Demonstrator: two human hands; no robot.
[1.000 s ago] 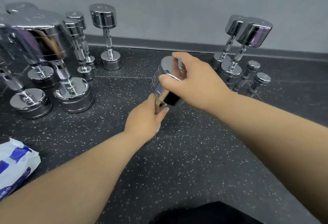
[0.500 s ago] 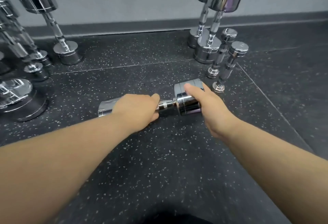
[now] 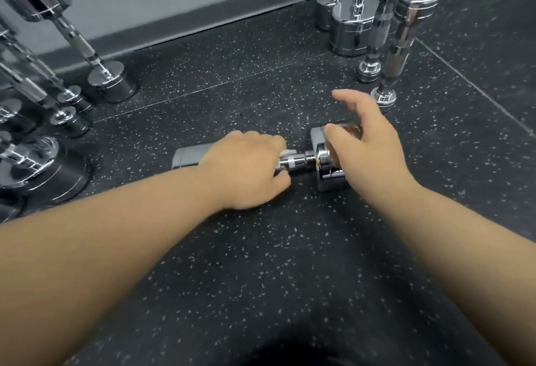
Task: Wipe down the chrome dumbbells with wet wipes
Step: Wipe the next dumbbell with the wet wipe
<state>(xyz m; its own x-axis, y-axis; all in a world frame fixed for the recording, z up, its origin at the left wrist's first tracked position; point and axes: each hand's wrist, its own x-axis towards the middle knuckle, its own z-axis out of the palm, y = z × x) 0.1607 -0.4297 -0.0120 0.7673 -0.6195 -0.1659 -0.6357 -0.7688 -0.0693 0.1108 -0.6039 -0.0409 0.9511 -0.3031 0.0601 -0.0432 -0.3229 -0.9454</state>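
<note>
A chrome dumbbell [image 3: 298, 161] lies on its side on the dark speckled floor, its handle running left to right. My left hand [image 3: 246, 169] grips the handle, and a bit of white wet wipe [image 3: 287, 152] shows at my fingertips. The hand hides most of the handle and part of the left head. My right hand [image 3: 368, 145] hovers over the right head with fingers spread and relaxed, holding nothing.
Several chrome dumbbells [image 3: 356, 14] stand on end at the back right, close behind my right hand. More upright dumbbells [image 3: 46, 110] crowd the left side. A grey wall with a dark baseboard [image 3: 179, 29] runs along the back.
The dumbbell went from upright in both hands to lying flat on the floor. My right hand has lifted off its right head and opened. The view moved closer and tilted down.
</note>
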